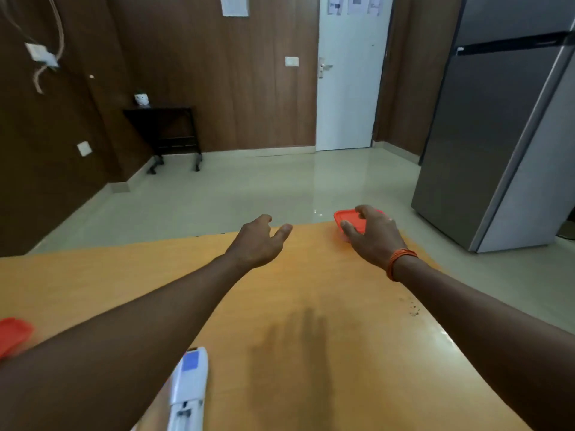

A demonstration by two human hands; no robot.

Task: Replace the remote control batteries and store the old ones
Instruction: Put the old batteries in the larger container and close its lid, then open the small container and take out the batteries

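Note:
A white remote control [188,390] lies on the wooden table [311,306] near its front edge, partly under my left forearm. At the table's far right corner stands a small container with a red lid [347,220]. My right hand [375,234] rests over that container, fingers spread around the lid. My left hand [259,241] hovers open above the far edge of the table, a little left of the container, holding nothing. A second red-lidded object [14,335] shows at the left edge, blurred. No batteries are visible.
A grey refrigerator [497,135] stands on the right beyond the table. A white door [348,88] and a small dark side table [169,132] are at the far wall. Pale tiled floor lies between them. Dark crumbs [412,307] dot the table's right edge.

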